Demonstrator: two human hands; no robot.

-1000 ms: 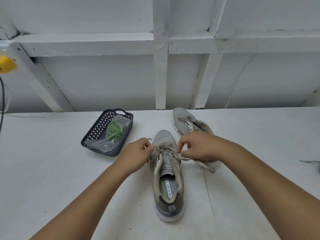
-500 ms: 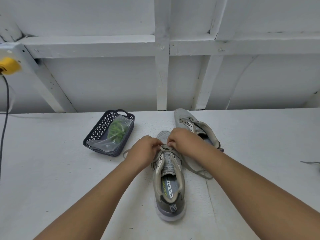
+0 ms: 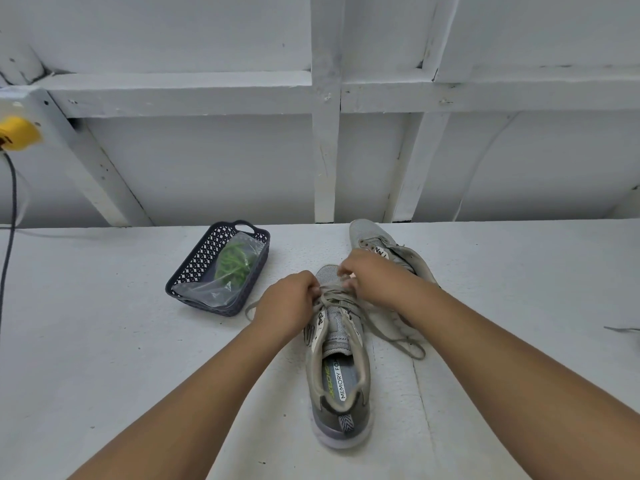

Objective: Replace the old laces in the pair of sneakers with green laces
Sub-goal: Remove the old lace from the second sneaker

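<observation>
A grey sneaker (image 3: 341, 382) lies in front of me, heel toward me, with an old beige lace (image 3: 398, 336) half loosened and trailing to its right. My left hand (image 3: 285, 303) pinches the lace at the left eyelets. My right hand (image 3: 372, 275) pinches the lace near the toe end of the lacing. The second grey sneaker (image 3: 384, 244) lies behind, partly hidden by my right wrist. Green laces (image 3: 235, 263) sit in a clear plastic bag inside a dark basket (image 3: 194, 268) at the left.
A white framed wall (image 3: 325, 150) rises at the table's far edge. A yellow plug (image 3: 17, 133) with a dark cable hangs at the far left. A thin dark cord end (image 3: 621, 329) lies at the right edge of the white table (image 3: 104, 358).
Both hands have moved from the middle of the lacing toward the toe end and come closer together. The loose lace end now trails further out to the right of the sneaker.
</observation>
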